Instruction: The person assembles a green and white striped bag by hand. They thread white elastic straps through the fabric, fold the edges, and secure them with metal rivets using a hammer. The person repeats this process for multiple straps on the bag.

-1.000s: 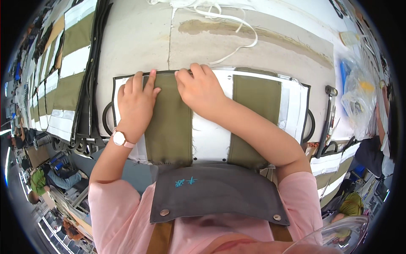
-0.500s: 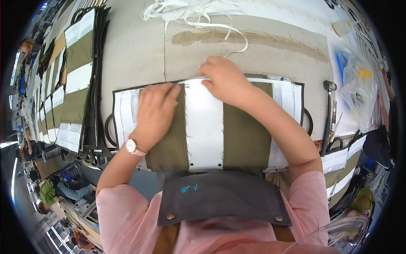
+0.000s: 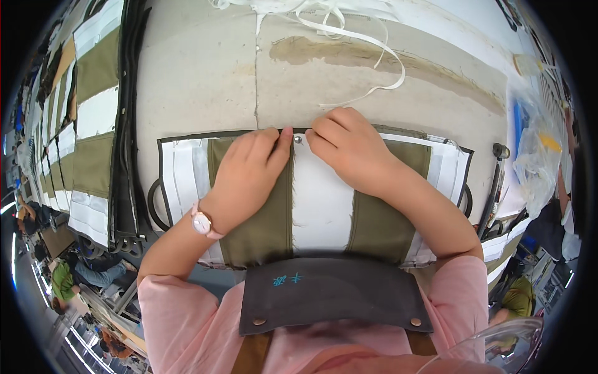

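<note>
A flat fabric bag (image 3: 321, 206) with olive and white stripes and a dark edge lies in front of me. My left hand (image 3: 254, 159) has its fingers and thumb closed on the bag's far edge, left of the white middle stripe. On that stripe's right side my right hand (image 3: 350, 149) grips the same edge, its fingers curled over. Between the two hands a small round silver snap (image 3: 298, 140) shows near the edge. Dark looped handles (image 3: 157, 206) stick out at the bag's sides. Beyond my right hand, the thin end of a white tape (image 3: 392, 75) lies on the table.
A pile of similar striped bags (image 3: 96, 106) stands at the left. To the right are a hammer-like tool (image 3: 496, 177), a clear plastic bag (image 3: 539, 168) with blue and yellow in it, and more striped bags. Other people sit farther off at the lower left and right.
My left hand has moved right to the bag's far edge, and my hands are closer together. The silver snap has come into sight between them. My view has shifted a little.
</note>
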`<state>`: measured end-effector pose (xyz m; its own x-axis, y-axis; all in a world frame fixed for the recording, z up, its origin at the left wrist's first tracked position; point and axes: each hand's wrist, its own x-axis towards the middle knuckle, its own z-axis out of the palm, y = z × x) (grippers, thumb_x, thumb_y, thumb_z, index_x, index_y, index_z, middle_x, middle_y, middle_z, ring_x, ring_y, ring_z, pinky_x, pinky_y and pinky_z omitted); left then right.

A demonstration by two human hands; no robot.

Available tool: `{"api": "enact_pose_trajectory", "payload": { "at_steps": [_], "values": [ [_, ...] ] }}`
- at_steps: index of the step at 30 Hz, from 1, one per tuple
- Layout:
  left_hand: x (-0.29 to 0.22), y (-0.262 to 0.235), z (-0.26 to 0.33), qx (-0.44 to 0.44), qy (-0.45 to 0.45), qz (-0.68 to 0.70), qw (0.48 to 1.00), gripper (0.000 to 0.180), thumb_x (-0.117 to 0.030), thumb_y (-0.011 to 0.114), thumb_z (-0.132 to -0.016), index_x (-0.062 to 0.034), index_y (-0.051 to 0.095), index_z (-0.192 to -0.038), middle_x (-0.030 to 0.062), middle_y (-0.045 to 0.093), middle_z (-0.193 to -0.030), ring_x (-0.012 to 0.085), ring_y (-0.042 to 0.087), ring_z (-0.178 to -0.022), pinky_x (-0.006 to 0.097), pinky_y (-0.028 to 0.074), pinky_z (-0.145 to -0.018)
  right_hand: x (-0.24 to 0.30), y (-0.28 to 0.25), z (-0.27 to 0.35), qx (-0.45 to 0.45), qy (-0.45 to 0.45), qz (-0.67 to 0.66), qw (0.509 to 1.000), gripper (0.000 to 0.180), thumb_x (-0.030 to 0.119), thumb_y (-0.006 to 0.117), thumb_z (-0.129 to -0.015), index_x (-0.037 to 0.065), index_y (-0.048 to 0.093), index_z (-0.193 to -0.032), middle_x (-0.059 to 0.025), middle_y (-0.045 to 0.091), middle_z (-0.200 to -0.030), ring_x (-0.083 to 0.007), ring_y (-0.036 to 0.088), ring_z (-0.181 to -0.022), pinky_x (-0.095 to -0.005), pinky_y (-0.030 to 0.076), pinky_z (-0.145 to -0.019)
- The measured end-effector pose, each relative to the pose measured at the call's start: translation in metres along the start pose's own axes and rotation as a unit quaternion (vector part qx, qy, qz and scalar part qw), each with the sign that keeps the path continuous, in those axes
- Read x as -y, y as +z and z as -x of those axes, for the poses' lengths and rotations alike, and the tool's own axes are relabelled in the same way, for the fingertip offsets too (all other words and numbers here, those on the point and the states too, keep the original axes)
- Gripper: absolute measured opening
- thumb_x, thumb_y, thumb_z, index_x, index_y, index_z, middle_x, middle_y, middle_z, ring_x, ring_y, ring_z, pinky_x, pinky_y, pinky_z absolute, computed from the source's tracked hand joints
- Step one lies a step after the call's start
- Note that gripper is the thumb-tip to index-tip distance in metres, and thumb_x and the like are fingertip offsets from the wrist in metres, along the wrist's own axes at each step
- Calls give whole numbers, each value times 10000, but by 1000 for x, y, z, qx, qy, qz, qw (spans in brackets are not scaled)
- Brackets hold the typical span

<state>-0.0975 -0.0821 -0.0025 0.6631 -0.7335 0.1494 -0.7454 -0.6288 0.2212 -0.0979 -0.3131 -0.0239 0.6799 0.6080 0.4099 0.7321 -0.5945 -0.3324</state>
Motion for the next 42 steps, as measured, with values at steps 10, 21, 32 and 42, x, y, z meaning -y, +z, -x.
{"api": "enact_pose_trajectory", "payload": {
  "at_steps": [10, 21, 32, 42],
  "values": [
    [-9, 5, -9, -50, 67, -68, 994, 340, -44, 629, -799, 26, 643, -1132, 156, 595, -1187, 277, 621, -1047, 379, 541, -908, -2, -16, 13, 19, 30, 29, 999, 236, 54, 662, -767, 10, 653, -998, -93, 586, -942, -283, 556, -907, -398, 476, -823],
    [-40, 4, -15, 28, 31, -155, 987, 636, -517, 592, -896, -203, 544, -1447, 205, 599, -1135, 312, 601, -1002, 382, 536, -851, -12, -34, 19, 37, 215, -108, 970, 108, -9, 652, -795, 43, 615, -882, -95, 576, -915, -306, 535, -889, -417, 457, -798],
    [-36, 4, -23, 54, 2, -119, 991, 669, -488, 667, -834, -33, 604, -1319, 106, 563, -1012, 258, 582, -915, 349, 527, -763, -9, -37, 33, 40, 60, 4, 997, 338, 28, 654, -695, 21, 682, -1031, -67, 586, -953, -264, 547, -918, -386, 499, -802],
    [-40, 7, -30, 2, 13, -74, 997, 551, -283, 706, -847, 66, 599, -1260, 151, 577, -1150, 303, 573, -1063, 422, 490, -943, -6, -31, 28, 45, 90, -32, 994, 425, -31, 653, -775, 127, 727, -1162, -51, 556, -898, -264, 520, -892, -386, 470, -784]
  ]
}}
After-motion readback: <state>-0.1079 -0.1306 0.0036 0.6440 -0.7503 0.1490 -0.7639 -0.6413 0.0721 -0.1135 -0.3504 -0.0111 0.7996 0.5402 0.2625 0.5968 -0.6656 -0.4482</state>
